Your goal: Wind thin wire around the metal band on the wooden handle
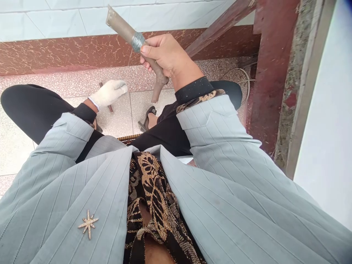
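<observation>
My bare right hand (165, 53) is closed around a crooked, grey-brown wooden-looking handle (157, 69), raised above the floor. A band of grey wire (138, 41) is wound round it just beyond my thumb. Past the wire, a thick straight piece (119, 25) points to the upper left, its end rough. The other end bends downward below my hand. My left hand (108, 94) wears a white knitted glove, its fingers pressed together. A thin reddish-brown rod (110, 108) shows on both sides of this glove; whether the hand grips it or passes over it, I cannot tell.
A tiled wall (55, 24) with a red-brown marbled base (68, 55) stands ahead. On the right are a dark red wooden post (271, 84) and a slanting brace (220, 27). A pale cable (249, 88) loops beside the post. My knees are spread above the tiled floor (118, 121).
</observation>
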`<action>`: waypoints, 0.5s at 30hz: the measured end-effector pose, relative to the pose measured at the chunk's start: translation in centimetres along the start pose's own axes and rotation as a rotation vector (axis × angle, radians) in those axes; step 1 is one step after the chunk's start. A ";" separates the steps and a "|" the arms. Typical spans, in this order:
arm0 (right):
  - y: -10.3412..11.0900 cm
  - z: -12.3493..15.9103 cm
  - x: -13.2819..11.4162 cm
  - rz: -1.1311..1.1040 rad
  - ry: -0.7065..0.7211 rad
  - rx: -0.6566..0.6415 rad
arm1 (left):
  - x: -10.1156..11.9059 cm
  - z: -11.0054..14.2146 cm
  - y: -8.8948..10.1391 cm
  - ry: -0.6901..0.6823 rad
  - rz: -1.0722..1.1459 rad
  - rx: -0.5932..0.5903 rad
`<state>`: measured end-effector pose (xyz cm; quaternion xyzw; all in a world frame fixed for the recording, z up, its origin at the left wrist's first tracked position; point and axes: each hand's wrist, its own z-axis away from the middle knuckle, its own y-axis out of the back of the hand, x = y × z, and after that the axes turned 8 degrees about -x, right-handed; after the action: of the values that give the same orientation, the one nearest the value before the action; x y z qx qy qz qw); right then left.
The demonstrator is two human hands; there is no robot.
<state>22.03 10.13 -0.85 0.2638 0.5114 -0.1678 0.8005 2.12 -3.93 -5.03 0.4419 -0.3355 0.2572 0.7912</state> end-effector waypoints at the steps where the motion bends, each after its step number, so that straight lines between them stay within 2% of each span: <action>1: 0.1 -0.4 0.5 0.073 -0.026 0.039 | 0.1 0.0 -0.1 0.000 -0.024 -0.018; 4: 0.1 -1.8 2.3 0.390 -0.095 0.067 | 0.6 0.2 0.1 0.015 -0.063 -0.040; 7: -0.6 -2.7 3.9 0.555 -0.188 -0.087 | 1.2 0.4 0.9 0.032 -0.106 -0.016; 10: -1.3 -2.5 4.2 0.445 -0.396 -0.371 | 1.3 0.6 2.0 0.065 -0.134 0.014; 11: -1.3 -2.2 3.9 0.373 -0.449 -0.429 | 1.3 0.7 2.3 0.070 -0.131 0.014; 13: -0.9 -1.4 3.0 0.232 -0.475 -0.436 | 1.2 0.8 2.8 0.073 -0.099 0.012; 15: -0.3 -0.6 1.6 0.104 -0.445 -0.357 | 1.3 1.0 2.9 0.078 -0.050 0.031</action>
<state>22.07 10.24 -2.56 0.1014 0.3304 -0.0878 0.9343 0.67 -3.26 -2.13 0.4522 -0.2894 0.2597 0.8027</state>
